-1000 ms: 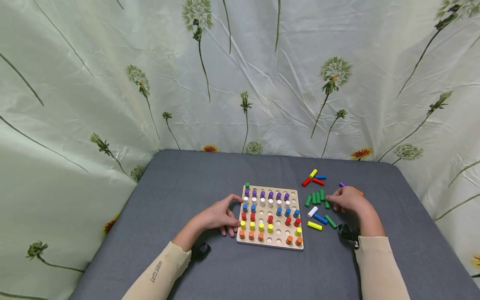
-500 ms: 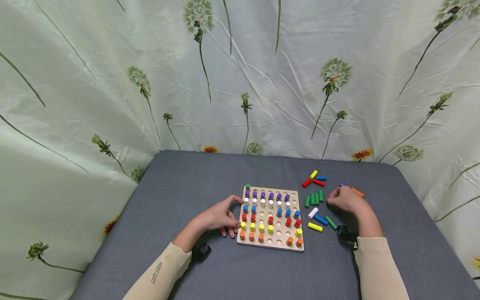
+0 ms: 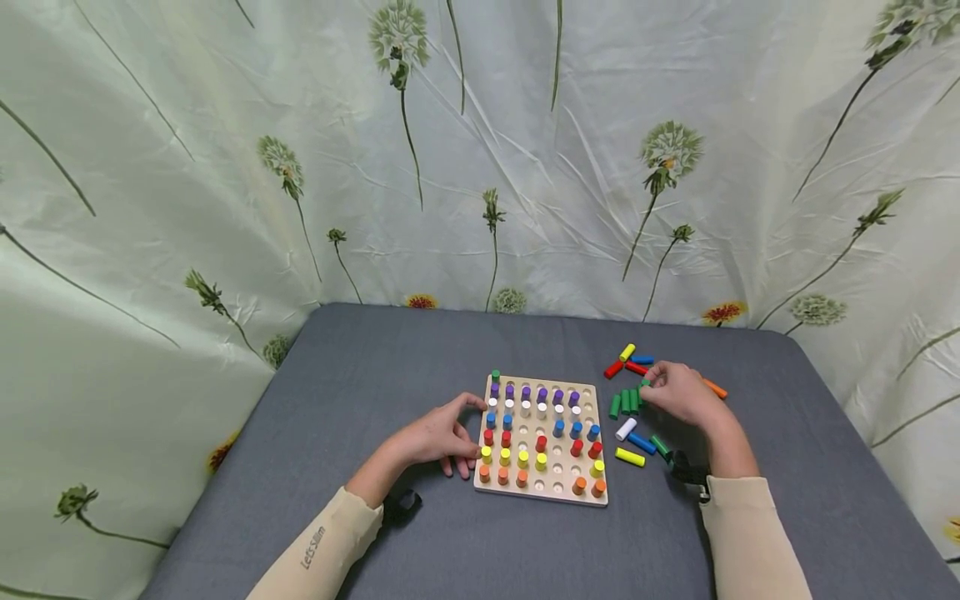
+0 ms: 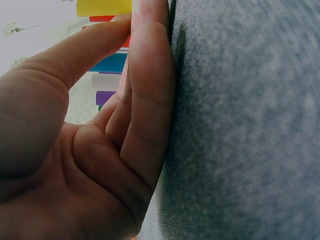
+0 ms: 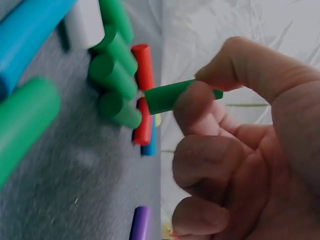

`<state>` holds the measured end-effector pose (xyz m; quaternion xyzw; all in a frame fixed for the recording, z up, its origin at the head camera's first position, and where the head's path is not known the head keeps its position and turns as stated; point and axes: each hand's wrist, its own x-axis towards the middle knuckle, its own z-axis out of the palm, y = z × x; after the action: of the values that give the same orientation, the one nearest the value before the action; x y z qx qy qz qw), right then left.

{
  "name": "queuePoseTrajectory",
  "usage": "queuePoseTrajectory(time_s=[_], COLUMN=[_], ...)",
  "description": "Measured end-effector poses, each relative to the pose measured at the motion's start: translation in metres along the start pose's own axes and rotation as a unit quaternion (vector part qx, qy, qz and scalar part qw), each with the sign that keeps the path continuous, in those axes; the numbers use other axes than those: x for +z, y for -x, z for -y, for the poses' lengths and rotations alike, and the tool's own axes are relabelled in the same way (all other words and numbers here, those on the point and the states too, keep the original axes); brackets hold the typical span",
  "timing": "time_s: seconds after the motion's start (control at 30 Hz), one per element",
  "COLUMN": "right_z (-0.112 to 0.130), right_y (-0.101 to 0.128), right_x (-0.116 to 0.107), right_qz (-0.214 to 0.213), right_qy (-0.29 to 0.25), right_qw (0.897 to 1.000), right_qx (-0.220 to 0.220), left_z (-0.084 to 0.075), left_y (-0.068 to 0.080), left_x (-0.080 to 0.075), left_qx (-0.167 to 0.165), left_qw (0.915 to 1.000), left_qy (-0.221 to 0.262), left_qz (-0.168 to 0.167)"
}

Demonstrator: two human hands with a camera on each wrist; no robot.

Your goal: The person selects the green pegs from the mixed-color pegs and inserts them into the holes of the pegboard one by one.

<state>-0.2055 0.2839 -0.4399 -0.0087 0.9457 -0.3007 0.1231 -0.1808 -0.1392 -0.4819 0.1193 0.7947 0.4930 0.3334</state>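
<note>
A wooden peg board lies mid-table with coloured pegs standing in rows: purple, white, blue, red, yellow, orange, and one green peg at its far left corner. My left hand rests with relaxed fingers against the board's left edge; in the left wrist view its fingers lie on the grey cloth beside the pegs. My right hand is right of the board and pinches a green peg between thumb and forefinger, just above the loose green pegs.
Loose pegs lie right of the board: green ones, white, blue, yellow, red and orange. A purple peg lies nearby. The grey table is backed by a floral curtain.
My right hand has picked a green peg out of the loose pile and moved it up and left, toward the board. The left hand has stayed put.
</note>
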Motion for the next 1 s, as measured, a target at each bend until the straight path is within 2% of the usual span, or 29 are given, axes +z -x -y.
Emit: queuePoseTrajectory(time_s=[0.23,0.4,0.73,1.0], right_z=[0.016,0.028,0.059,0.090], right_y=[-0.002,-0.005,-0.019,-0.031], right_x=[0.002,0.006,0.014,0.021], right_qz=[-0.050,-0.067,-0.046,-0.027], right_qy=[-0.032,-0.053,-0.068,-0.053], right_qw=[0.997,0.994,0.991,0.989], right_qx=[-0.041,-0.065,-0.105,-0.137], left_z=[0.000,0.002,0.004,0.000], left_y=[0.001,0.001,0.001,-0.001], left_x=[0.000,0.001,0.002,0.001], left_qx=[0.001,0.000,0.001,0.002], left_qw=[1.0000,1.0000,1.0000,1.0000], left_qy=[-0.003,-0.005,-0.007,-0.005], left_qz=[-0.001,-0.005,-0.007,-0.005])
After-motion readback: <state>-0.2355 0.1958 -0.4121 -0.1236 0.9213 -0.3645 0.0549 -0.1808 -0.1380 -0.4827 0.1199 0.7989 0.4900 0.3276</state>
